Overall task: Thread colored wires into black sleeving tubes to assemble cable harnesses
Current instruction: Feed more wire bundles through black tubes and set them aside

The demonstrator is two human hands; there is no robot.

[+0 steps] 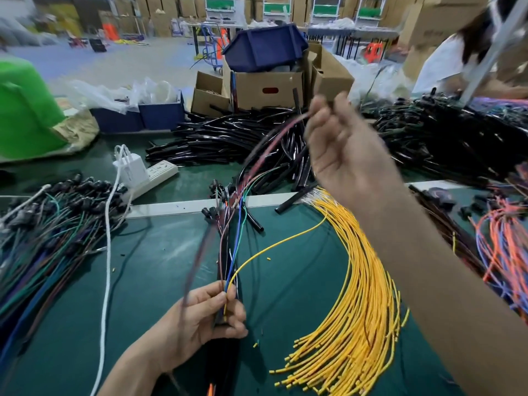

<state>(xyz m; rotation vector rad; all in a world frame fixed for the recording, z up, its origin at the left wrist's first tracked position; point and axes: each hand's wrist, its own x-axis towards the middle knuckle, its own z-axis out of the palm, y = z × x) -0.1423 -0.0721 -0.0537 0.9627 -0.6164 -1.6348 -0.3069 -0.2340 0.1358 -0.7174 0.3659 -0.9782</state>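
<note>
Your left hand (200,315) is curled low over the green mat (160,252), gripping a black sleeving tube (220,318) with thumb and fingertips bunching the wire bundle (237,241) (blue, green, brown and one yellow strand) at its top end. Your right hand (345,155) is raised well above it and blurred, but its fingers look closed in a pinch on the far end of a reddish wire (268,147) that arcs down towards your left hand. These wires are light and limp and will likely buckle if pushed from far back, so pinch each one just behind its tip when feeding. The tube looks glossy, flexible and probably slippery; hold it close to the mouth so the opening stays steady. Spare tubes (217,141) lie heaped beyond, and loose yellow wires (368,281) fan out beside your right forearm.
</note>
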